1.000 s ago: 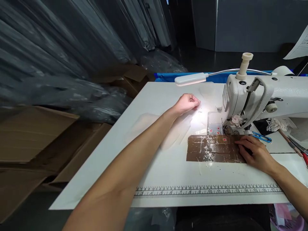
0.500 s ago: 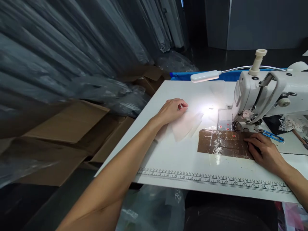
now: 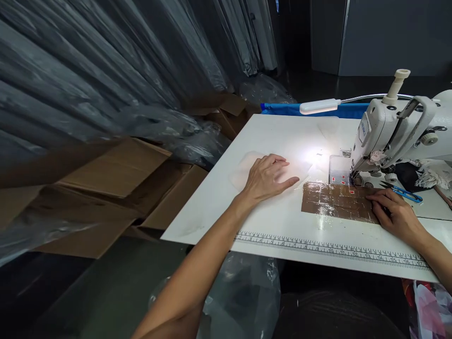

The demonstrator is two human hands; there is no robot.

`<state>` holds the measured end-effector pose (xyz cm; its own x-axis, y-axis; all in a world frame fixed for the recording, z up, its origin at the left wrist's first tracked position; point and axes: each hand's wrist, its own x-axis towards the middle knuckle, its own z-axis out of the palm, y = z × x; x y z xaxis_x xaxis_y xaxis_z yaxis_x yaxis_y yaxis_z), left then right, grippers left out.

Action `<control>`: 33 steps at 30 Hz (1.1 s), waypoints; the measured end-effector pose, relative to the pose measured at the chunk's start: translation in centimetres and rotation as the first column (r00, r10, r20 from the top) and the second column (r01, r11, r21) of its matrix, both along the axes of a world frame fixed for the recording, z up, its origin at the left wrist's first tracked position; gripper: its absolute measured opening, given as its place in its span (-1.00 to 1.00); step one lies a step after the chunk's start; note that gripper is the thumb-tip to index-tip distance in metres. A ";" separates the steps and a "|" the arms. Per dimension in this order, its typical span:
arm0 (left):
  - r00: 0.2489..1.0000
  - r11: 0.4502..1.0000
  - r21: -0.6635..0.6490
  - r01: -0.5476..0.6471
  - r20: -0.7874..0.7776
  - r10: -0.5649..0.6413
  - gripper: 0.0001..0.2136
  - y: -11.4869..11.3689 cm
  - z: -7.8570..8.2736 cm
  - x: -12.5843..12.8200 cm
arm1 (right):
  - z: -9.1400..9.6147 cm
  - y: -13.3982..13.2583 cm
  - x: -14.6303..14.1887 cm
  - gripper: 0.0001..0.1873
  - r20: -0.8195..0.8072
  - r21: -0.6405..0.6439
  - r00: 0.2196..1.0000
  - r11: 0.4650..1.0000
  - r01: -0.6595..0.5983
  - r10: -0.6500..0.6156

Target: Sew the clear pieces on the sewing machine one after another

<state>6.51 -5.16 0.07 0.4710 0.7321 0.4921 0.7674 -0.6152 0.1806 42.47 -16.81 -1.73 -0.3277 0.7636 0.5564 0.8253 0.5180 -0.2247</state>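
My left hand [image 3: 267,176] lies flat, fingers stretched out, on thin translucent sheets [image 3: 247,168] spread on the white sewing table [image 3: 282,216]. My right hand [image 3: 393,214] rests with bent fingers on the right end of a brown taped patch [image 3: 335,201] set into the table, just in front of the white sewing machine [image 3: 395,129]. Whether anything is under those fingers is hidden. A small clear piece with red marks [image 3: 339,175] lies by the needle.
A gooseneck lamp [image 3: 319,106] shines on the table. Blue thread snips [image 3: 402,190] lie right of the machine. A printed ruler [image 3: 332,252] runs along the front edge. Cardboard boxes [image 3: 113,176] and plastic-covered rolls [image 3: 106,80] stand at the left.
My left hand drew back from near the lamp spot, opened from a pinch, and now lies flat on the translucent sheets. The view swung left. My right hand stayed on the brown patch.
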 end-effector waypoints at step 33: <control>0.935 0.858 -0.374 0.353 0.164 -0.313 -0.85 -4.0 0.9 7.9 | 0.9 -0.7 -0.2 -0.64 -0.264 -0.191 0.963 0.976 -0.105 0.052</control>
